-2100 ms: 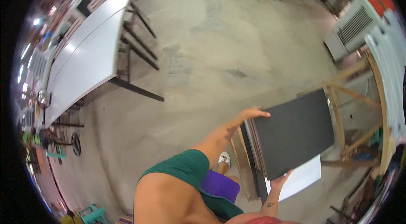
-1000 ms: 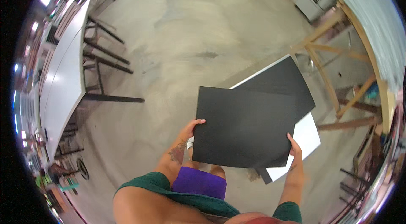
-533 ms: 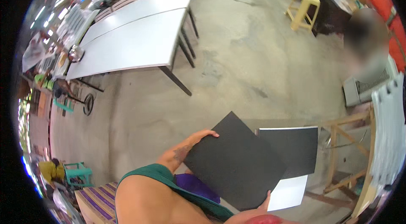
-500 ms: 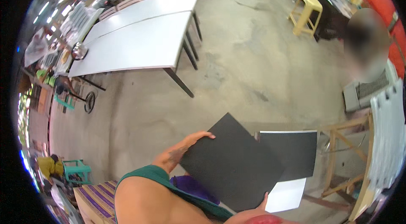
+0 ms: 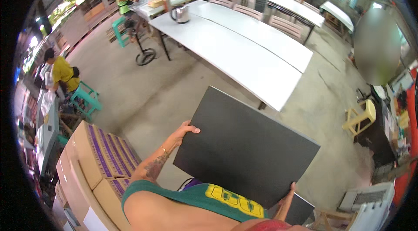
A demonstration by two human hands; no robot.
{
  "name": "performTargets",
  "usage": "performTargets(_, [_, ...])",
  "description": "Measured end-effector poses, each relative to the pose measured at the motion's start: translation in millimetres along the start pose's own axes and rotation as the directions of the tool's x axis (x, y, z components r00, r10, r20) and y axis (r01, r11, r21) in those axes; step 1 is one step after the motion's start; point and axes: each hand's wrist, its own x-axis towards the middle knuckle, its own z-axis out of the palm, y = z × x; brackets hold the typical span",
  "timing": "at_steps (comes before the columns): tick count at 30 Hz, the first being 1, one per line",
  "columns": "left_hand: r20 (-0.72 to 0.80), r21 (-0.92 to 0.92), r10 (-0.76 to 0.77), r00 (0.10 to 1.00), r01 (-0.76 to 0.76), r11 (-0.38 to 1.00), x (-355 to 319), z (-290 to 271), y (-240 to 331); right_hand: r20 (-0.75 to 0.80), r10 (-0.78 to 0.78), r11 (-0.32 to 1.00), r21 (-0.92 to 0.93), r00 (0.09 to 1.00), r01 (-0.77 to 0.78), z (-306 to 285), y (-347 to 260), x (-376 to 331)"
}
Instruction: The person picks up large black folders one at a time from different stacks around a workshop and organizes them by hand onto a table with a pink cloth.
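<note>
While cardboard boxes (image 5: 102,157) sit stacked at the far left, the left hand (image 5: 185,131) grips the black board's (image 5: 244,148) left edge, fingers curled over it. The board is held tilted above the concrete floor (image 5: 143,96). The right hand (image 5: 285,200) clasps its lower right corner.

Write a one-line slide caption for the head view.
Both hands, left and right, carry a black board near white tables.

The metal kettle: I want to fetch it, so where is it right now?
In the head view, the metal kettle stands at the upper left, on the near end of the long white table, beyond the black board.
</note>
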Motion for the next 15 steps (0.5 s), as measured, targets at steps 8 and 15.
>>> performTargets(8, [-0.304, -0.296, 0.209, 0.929, -0.301, 0.907, -27.0, -185.9, 52.8, 0.403, 0.036, 0.980, -0.195, 0.915, 0.048, 262.9, -5.3, 134.4])
performTargets(15, [-0.652, -0.199, 0.372, 0.661, -0.622, 0.758, -27.0, -320.1, 90.9, 0.725, 0.199, 0.953, -0.301, 0.659, 0.043, 573.1, 60.3, 248.4])
